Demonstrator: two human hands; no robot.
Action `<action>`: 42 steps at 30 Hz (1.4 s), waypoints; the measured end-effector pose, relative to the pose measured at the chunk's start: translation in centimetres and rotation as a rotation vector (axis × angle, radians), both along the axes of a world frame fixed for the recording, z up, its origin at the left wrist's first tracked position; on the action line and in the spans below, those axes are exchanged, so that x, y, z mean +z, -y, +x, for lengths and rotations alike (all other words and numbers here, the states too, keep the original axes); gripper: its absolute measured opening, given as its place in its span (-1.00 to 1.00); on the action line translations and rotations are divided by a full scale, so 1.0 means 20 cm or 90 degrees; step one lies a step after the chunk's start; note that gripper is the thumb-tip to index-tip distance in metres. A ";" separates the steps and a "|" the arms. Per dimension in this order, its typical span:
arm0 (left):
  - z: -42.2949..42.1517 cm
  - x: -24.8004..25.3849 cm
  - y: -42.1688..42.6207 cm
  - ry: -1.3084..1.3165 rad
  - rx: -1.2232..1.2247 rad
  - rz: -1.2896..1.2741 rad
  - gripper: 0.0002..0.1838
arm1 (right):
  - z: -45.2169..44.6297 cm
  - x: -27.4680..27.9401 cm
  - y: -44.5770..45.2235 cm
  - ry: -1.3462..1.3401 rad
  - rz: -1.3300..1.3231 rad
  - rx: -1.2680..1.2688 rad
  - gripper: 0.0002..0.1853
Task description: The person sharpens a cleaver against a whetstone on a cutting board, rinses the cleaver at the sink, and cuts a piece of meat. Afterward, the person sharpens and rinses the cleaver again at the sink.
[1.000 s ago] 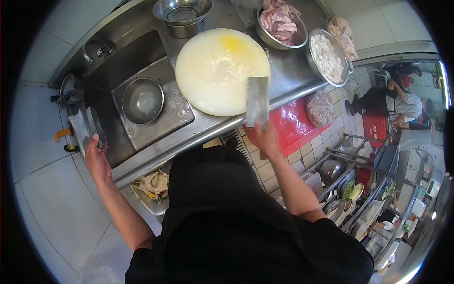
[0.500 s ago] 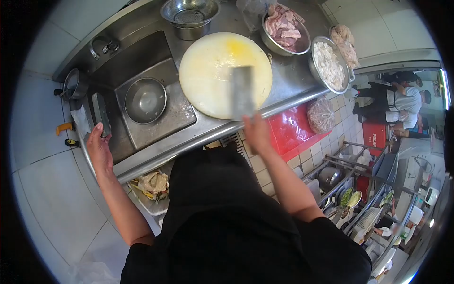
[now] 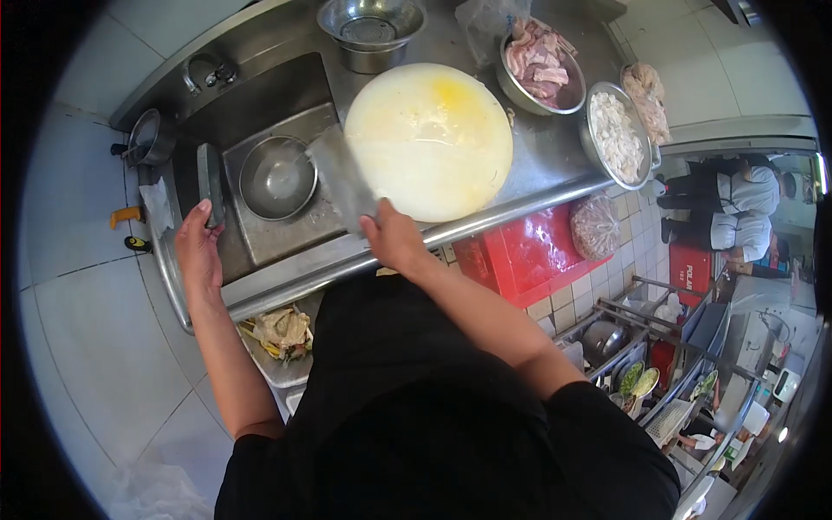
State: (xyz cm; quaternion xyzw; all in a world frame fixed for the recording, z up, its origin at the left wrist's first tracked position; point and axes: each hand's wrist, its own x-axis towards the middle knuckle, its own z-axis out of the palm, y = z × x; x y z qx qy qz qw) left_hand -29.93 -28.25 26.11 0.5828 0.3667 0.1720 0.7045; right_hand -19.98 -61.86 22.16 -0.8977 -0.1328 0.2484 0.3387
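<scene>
My right hand [image 3: 399, 238] is closed round the handle of a cleaver [image 3: 342, 178]. The broad blade, a little blurred, hangs over the sink's right edge and overlaps the left rim of the round white cutting board [image 3: 433, 143]. My left hand [image 3: 199, 247] grips the near end of a long grey sharpening stone [image 3: 209, 178] at the left of the sink. Between the two, inside the sink [image 3: 260, 243], sits a round metal bowl [image 3: 278, 178]. Yellow stains and wet spots mark the board.
Metal bowls of raw meat [image 3: 542, 65] and pale strips [image 3: 617, 139] stand right of the board. Behind it is a metal colander [image 3: 373, 26]. A red lid-like surface [image 3: 529, 251] and a filled plastic bag [image 3: 595, 227] lie below the counter edge. Several people [image 3: 745, 199] stand far right.
My right hand has swung the cleaver left, from over the cutting board to the sink's edge. My left hand still holds the sharpening stone. The whole view has shifted slightly.
</scene>
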 end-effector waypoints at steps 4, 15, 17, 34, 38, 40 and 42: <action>-0.09 0.02 -0.02 0.001 0.019 0.032 -0.58 | -0.02 -0.12 0.48 0.092 -0.031 -0.165 -0.61; -0.02 0.00 0.00 -0.019 0.024 0.024 -0.61 | -0.03 -0.14 0.10 0.000 0.046 -0.004 -0.57; -0.03 0.08 0.05 -0.008 0.013 0.045 -0.54 | 0.08 0.00 0.02 -0.101 0.065 -0.023 -0.55; -0.23 -0.10 -0.11 -0.065 0.161 0.007 -0.48 | 0.69 0.10 -0.21 0.362 -0.470 0.521 -0.27; -0.21 -0.17 -0.16 -0.057 0.154 -0.015 -0.50 | 0.56 0.30 0.09 0.319 -0.522 0.528 -0.24; -0.19 -0.19 -0.19 -0.063 0.140 -0.025 -0.51 | 0.48 0.39 0.22 0.318 -0.528 0.526 -0.23; -0.19 -0.21 -0.21 -0.060 0.139 -0.029 -0.52 | 0.42 0.49 0.32 0.298 -0.528 0.538 -0.27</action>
